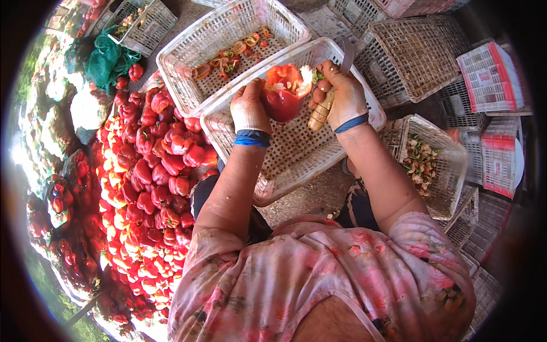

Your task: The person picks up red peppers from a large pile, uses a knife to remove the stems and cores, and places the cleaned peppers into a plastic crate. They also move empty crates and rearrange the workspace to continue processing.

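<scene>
My left hand, in a pale glove with a blue band at the wrist, is closed around a red bell pepper. The pepper's top is cut open, and pale flesh shows inside. Close beside it, my right hand is closed on a knife with a worn, yellowish handle; its curved grey blade sticks up past the thumb. A pale seed core with a green stem sits at the right fingers, against the pepper's opening. Both hands are above a white plastic crate with a perforated bottom.
Another white crate beyond holds several red pepper scraps. A large heap of red peppers lies at my left, with a green net bag behind it. On the right, a crate contains cut-out cores, among stacked crates.
</scene>
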Demonstrator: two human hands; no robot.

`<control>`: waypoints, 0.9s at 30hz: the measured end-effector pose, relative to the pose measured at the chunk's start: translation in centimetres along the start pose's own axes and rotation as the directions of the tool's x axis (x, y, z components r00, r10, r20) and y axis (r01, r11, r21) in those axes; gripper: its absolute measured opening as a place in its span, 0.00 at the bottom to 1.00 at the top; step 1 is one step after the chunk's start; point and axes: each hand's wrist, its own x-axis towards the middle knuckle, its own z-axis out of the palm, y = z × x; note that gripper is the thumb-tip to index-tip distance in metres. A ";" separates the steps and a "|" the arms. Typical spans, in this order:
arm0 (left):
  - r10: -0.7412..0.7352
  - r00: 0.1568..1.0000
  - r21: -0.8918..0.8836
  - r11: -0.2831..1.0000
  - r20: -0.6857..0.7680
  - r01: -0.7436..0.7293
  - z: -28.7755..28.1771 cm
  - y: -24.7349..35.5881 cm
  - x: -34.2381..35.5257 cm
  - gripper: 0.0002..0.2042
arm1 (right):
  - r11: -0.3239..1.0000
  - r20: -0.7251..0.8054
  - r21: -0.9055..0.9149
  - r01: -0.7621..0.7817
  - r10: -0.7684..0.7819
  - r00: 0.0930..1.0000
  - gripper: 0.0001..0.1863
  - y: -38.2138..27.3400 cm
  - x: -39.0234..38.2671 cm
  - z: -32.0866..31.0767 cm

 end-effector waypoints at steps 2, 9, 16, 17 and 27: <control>0.010 0.997 0.282 0.959 0.078 -0.031 0.4 -0.1 -0.4 0.10 | 0.997 0.002 0.019 -0.070 0.070 0.998 0.11 0.9 1.9 -1.6; 0.436 0.760 0.738 0.265 0.482 -0.620 2.0 0.2 -2.2 0.25 | 0.956 0.226 0.067 -0.284 0.263 0.938 0.13 1.8 2.8 -3.5; 0.322 0.655 0.687 0.021 0.684 -0.727 -0.1 0.7 -2.4 0.25 | 0.951 0.210 -0.142 -0.273 0.298 0.931 0.13 2.1 1.4 -1.6; 0.296 0.649 0.673 0.026 0.701 -0.739 0.4 1.1 -2.7 0.22 | 0.952 0.208 -0.124 -0.280 0.301 0.931 0.13 2.0 1.6 -2.1; -0.040 0.743 0.296 0.930 0.668 -0.217 0.4 3.3 -3.3 0.42 | 0.975 0.437 -0.149 -0.166 0.215 0.874 0.17 1.6 0.3 -1.4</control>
